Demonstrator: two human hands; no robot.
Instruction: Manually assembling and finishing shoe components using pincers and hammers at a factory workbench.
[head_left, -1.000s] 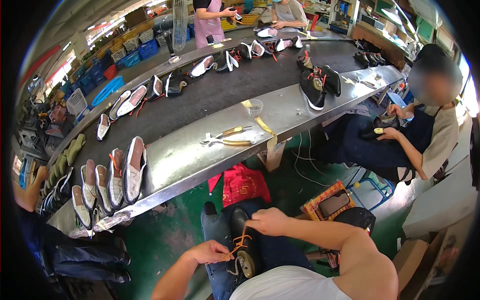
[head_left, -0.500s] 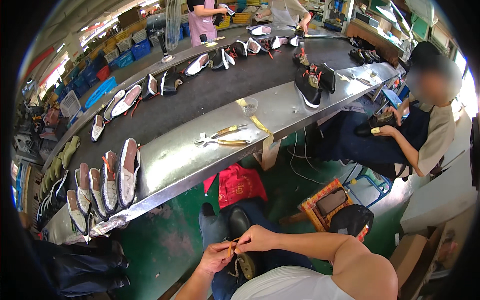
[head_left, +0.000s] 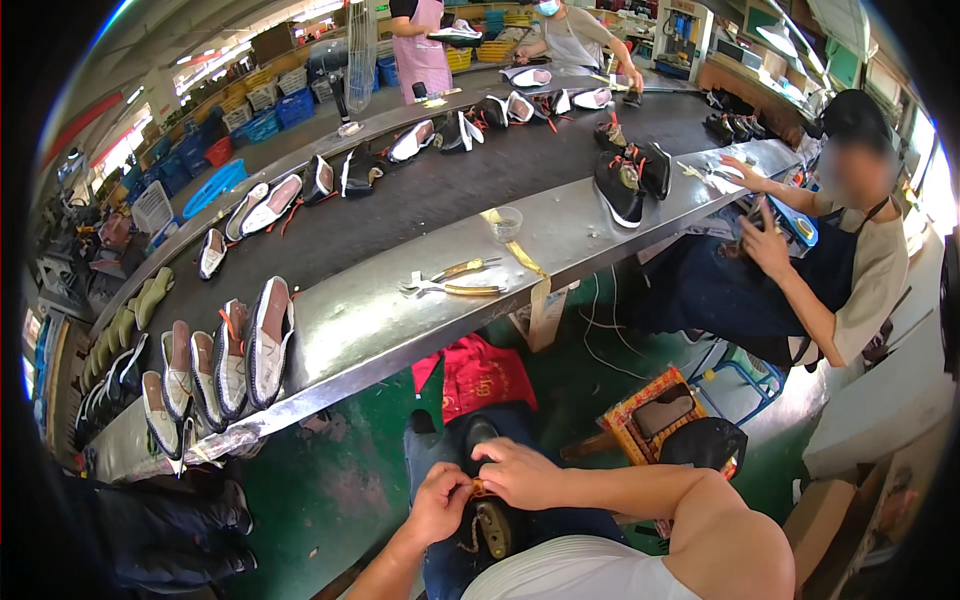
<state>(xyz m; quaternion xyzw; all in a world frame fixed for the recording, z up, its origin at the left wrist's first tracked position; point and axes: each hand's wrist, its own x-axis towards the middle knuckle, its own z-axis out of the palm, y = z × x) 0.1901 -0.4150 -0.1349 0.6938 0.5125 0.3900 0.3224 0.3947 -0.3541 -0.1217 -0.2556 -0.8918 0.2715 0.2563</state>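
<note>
Across my lap lies a black shoe [head_left: 481, 432] with an olive shoe last [head_left: 494, 530] filling its opening, toe pointing away from me. A thin cord hangs beside the last. My left hand [head_left: 440, 502] is closed, thumb and fingertips pinching an orange lace [head_left: 479, 487] just above the shoe's instep. From the other side my right hand [head_left: 520, 474] comes over the shoe with its fingers bent and closed on the same lace. Much of the shoe's upper is hidden under both hands.
A metal-edged bench [head_left: 370, 330] with a dark belt [head_left: 400, 215] carries many shoes. Pliers [head_left: 455, 288] and a clear cup [head_left: 505, 223] lie on its edge. A red cloth bag [head_left: 485, 378] sits beyond my knees. A co-worker [head_left: 850, 230] sits at right, reaching toward the bench.
My right hand has moved forward over the shoe, and the orange lace now sits lower, nearer the instep. The co-worker at right has stretched one hand onto the bench.
</note>
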